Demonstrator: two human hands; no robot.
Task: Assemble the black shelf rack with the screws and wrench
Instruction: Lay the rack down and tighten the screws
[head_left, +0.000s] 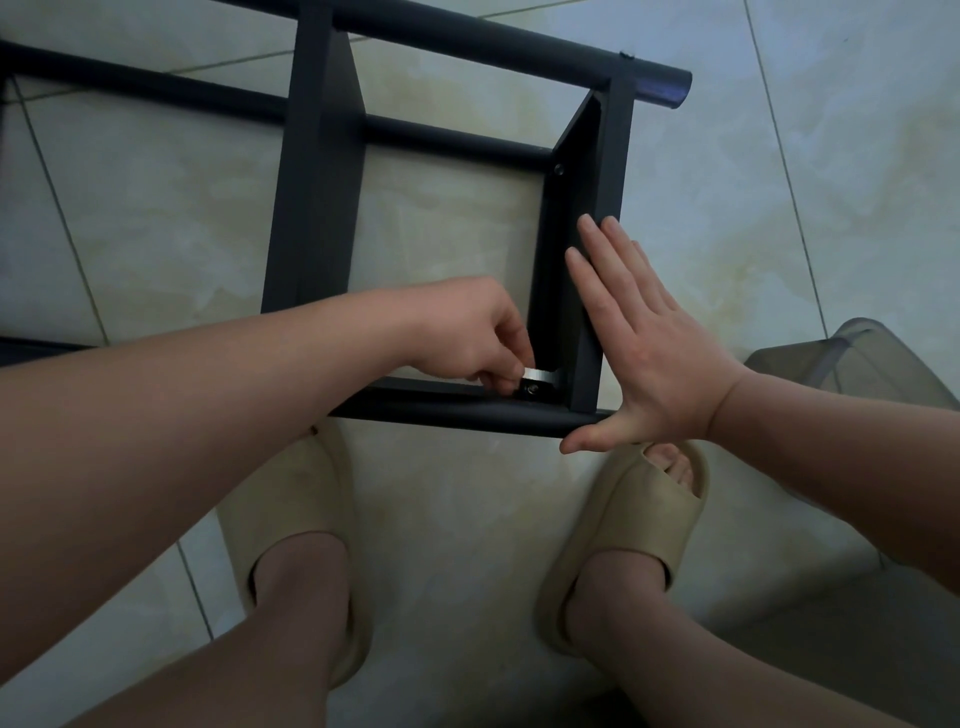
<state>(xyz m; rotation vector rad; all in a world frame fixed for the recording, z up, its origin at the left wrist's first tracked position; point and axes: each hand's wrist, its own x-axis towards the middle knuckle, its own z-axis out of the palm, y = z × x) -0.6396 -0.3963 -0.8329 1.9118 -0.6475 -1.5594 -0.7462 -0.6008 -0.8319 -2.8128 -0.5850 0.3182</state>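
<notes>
1. The black shelf rack (311, 208) lies on its side on the tiled floor (156, 218), right in front of my feet, with its near tube running just past my toes.
2. My left hand (467, 332) is down inside the frame at the near right corner, and its fingers (506, 382) are curled in, pinching the small silver wrench (540, 375).
3. The wrench head sits at a screw (531, 388) in that corner, where the flat side panel meets the near tube.
4. My right hand (649, 358) is flat against the outer face of that same panel. Its fingers (597, 249) are straight and close together, pointing away from me, with the thumb stretched out along the near tube.
5. Another screw (559, 169) shows at the panel's far end.
6. My beige slippers (291, 509) are planted on the floor below the rack.
7. Something grey and see-through (852, 364) stands to my right; I can't tell what it is.
</notes>
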